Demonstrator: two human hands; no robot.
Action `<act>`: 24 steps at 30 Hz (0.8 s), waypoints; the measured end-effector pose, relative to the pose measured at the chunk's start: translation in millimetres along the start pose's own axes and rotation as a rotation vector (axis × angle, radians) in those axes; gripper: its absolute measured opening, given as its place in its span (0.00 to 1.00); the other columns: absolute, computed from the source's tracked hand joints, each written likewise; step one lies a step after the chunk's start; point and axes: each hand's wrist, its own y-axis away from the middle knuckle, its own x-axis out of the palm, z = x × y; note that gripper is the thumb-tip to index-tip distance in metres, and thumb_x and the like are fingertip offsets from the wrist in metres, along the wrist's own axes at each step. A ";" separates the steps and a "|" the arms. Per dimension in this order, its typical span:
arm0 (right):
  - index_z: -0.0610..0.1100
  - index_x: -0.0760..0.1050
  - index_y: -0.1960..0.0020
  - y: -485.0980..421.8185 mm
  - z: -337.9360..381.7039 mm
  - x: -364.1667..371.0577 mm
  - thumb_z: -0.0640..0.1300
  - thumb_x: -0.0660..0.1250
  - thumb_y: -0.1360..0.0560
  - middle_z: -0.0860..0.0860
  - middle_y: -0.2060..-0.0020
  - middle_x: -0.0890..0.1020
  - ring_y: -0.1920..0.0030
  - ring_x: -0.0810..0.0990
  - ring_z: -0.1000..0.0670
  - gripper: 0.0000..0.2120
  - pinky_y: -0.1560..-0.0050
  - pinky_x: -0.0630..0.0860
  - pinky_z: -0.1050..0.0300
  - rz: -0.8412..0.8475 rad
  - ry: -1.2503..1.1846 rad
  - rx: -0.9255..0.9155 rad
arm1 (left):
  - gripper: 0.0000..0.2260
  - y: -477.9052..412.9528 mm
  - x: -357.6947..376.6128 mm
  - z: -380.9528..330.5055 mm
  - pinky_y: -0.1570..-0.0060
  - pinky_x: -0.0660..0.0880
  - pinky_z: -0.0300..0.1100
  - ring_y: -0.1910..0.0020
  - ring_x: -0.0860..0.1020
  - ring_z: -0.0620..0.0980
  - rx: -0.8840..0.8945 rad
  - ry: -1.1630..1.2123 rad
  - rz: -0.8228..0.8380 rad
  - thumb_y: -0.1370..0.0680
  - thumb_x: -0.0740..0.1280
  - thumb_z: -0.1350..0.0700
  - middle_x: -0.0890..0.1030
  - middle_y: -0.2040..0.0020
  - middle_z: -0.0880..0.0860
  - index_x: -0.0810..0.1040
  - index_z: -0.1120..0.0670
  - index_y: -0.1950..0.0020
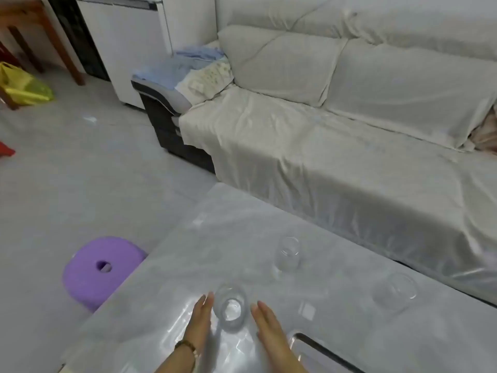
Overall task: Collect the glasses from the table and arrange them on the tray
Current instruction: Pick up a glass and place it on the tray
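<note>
Three clear glasses stand on the glossy grey table (188,265). The nearest glass (230,309) sits upright between my two hands. My left hand (200,319) is flat and open just left of it, fingertips near its rim. My right hand (269,328) is open just right of it, apart from the glass. A second glass (287,254) stands farther back in the middle. A third, wider glass (394,292) stands at the right. The tray's (322,348) pale rim with a dark slot shows at the bottom right, mostly cut off by the frame.
A sofa (349,146) draped in a pale sheet runs along the far side of the table. A purple round stool (99,270) stands on the floor by the table's left edge. A small clear square thing (306,310) lies on the table near the tray.
</note>
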 end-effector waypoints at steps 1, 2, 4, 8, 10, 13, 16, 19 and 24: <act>0.46 0.64 0.28 -12.3 -5.4 2.2 0.50 0.64 0.22 0.50 0.30 0.68 0.30 0.67 0.51 0.25 0.27 0.62 0.54 0.006 -0.004 -0.047 | 0.21 -7.3 5.6 2.2 0.31 0.62 0.48 0.31 0.67 0.52 0.060 0.023 0.000 0.24 0.59 0.40 0.68 0.30 0.49 0.68 0.45 0.32; 0.47 0.64 0.28 -19.7 -8.8 3.9 0.50 0.64 0.22 0.51 0.31 0.69 0.31 0.68 0.52 0.25 0.29 0.62 0.58 0.032 0.019 -0.070 | 0.18 -13.6 10.3 5.3 0.34 0.62 0.44 0.34 0.68 0.49 0.103 0.029 0.019 0.25 0.59 0.39 0.71 0.33 0.47 0.71 0.42 0.37; 0.48 0.65 0.29 -34.6 -15.2 6.4 0.50 0.64 0.23 0.54 0.33 0.70 0.31 0.68 0.54 0.24 0.36 0.62 0.66 0.086 0.037 -0.129 | 0.15 -28.5 18.2 12.6 0.37 0.64 0.41 0.37 0.70 0.46 0.179 0.023 0.061 0.24 0.60 0.41 0.73 0.37 0.45 0.73 0.42 0.39; 0.54 0.76 0.40 -54.9 -33.7 10.9 0.51 0.67 0.26 0.57 0.40 0.81 0.43 0.78 0.64 0.14 0.42 0.73 0.67 0.154 0.016 -0.222 | 0.11 -46.0 23.8 28.1 0.54 0.72 0.26 0.46 0.79 0.38 0.334 0.012 0.099 0.27 0.66 0.48 0.84 0.49 0.40 0.79 0.46 0.46; 0.55 0.77 0.42 -62.2 -41.7 10.7 0.56 0.67 0.30 0.58 0.45 0.83 0.44 0.80 0.62 0.17 0.38 0.75 0.57 0.165 -0.003 -0.256 | 0.12 -49.0 22.8 33.0 0.60 0.72 0.23 0.51 0.80 0.36 0.387 0.027 0.101 0.32 0.67 0.44 0.84 0.52 0.37 0.82 0.45 0.51; 0.53 0.76 0.40 -73.2 -49.5 7.0 0.58 0.67 0.31 0.56 0.45 0.83 0.42 0.80 0.57 0.21 0.36 0.75 0.51 0.221 -0.027 -0.277 | 0.17 -55.3 19.9 40.5 0.53 0.74 0.33 0.52 0.81 0.38 0.387 0.026 0.137 0.34 0.69 0.35 0.85 0.51 0.42 0.82 0.42 0.51; 0.51 0.74 0.38 -76.5 -48.5 2.2 0.55 0.66 0.27 0.52 0.42 0.81 0.42 0.81 0.54 0.18 0.42 0.79 0.58 0.302 -0.040 -0.274 | 0.28 -61.1 15.7 40.1 0.49 0.73 0.40 0.49 0.82 0.40 0.413 -0.037 0.160 0.42 0.67 0.27 0.84 0.49 0.44 0.82 0.41 0.49; 0.50 0.73 0.39 -77.8 -48.3 -0.1 0.53 0.65 0.25 0.52 0.44 0.81 0.46 0.82 0.55 0.16 0.49 0.79 0.61 0.325 -0.034 -0.273 | 0.30 -71.4 16.1 42.3 0.52 0.74 0.40 0.51 0.83 0.41 0.433 -0.032 0.178 0.45 0.67 0.24 0.85 0.50 0.43 0.82 0.39 0.49; 0.50 0.70 0.36 -76.4 -46.5 -0.1 0.58 0.62 0.24 0.52 0.42 0.80 0.47 0.81 0.54 0.20 0.47 0.76 0.59 0.334 0.047 -0.311 | 0.32 -82.9 13.1 43.4 0.36 0.71 0.53 0.42 0.80 0.52 0.402 0.016 0.231 0.45 0.70 0.26 0.83 0.43 0.50 0.82 0.41 0.47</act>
